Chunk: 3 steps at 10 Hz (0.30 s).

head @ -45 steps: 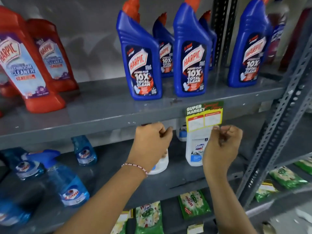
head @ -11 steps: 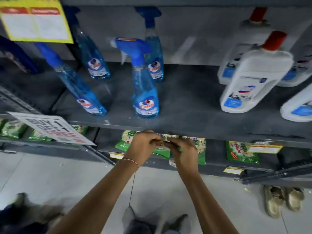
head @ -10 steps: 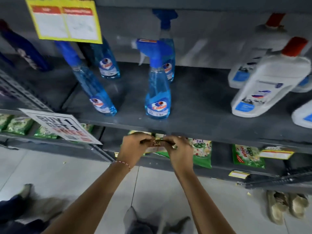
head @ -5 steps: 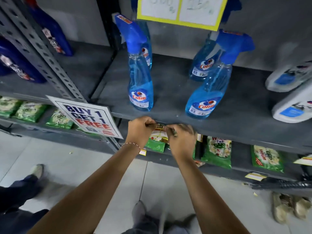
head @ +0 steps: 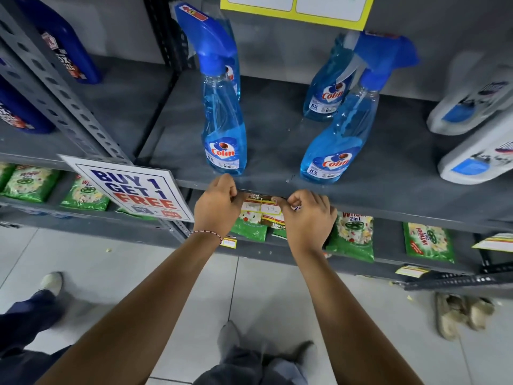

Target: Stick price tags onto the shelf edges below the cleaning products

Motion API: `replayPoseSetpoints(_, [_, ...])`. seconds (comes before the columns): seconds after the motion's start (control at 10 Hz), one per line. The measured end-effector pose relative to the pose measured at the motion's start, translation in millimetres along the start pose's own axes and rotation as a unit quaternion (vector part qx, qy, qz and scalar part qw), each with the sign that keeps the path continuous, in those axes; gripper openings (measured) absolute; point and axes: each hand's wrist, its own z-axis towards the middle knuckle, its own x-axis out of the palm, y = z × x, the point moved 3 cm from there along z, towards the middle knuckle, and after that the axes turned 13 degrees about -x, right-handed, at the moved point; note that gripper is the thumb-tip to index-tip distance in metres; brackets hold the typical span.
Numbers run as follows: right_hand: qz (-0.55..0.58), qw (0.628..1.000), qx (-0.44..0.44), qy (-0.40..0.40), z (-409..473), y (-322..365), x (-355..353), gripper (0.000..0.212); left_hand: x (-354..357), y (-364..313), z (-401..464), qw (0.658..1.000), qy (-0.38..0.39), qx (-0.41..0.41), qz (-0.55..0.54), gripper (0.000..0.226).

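Observation:
A small price tag (head: 260, 204) with a dark header and two white boxes lies against the front edge of the grey shelf (head: 388, 209), below a blue Colin spray bottle (head: 223, 118). My left hand (head: 215, 208) pinches the tag's left end. My right hand (head: 306, 218) pinches its right end with fingertips on the shelf edge. A second Colin spray bottle (head: 337, 140) stands to the right and a third (head: 323, 90) behind it. Another price tag (head: 298, 8) hangs from the shelf above.
A "Buy 1 Get 1 Free" sign (head: 129, 190) sticks out at the left upright. White bottles (head: 477, 159) lie at the right, dark blue bottles (head: 63, 48) at the left. Green detergent packets (head: 352, 234) fill the lower shelf. Another person's legs (head: 30, 307) stand at the left.
The view has dropped from the toilet-cleaner shelf to the spray-bottle shelf. Both hands moved to this lower shelf edge and now hold a tag flat against it.

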Motion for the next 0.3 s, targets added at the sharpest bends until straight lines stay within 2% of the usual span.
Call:
replayPoseSetpoints(0.1, [0.0, 1.0, -0.006, 0.009, -3.3, 0.2, -1.5, 0.018, -1.7, -4.1, -7.1, 0.997, -0.016, 0.073, 0.026, 0.016])
replayPoseSetpoints(0.2, [0.026, 1.0, 0.007, -0.011, -9.2, 3.2, -13.3, 0.016, -6.1, -15.1, -19.3, 0.986, 0.013, 0.159, 0.048, 0.019])
replayPoseSetpoints(0.3, [0.05, 0.996, -0.055, -0.04, -18.5, 4.4, -33.2, 0.041, -13.6, -32.3, -41.3, 0.968, -0.012, 0.25, 0.03, 0.014])
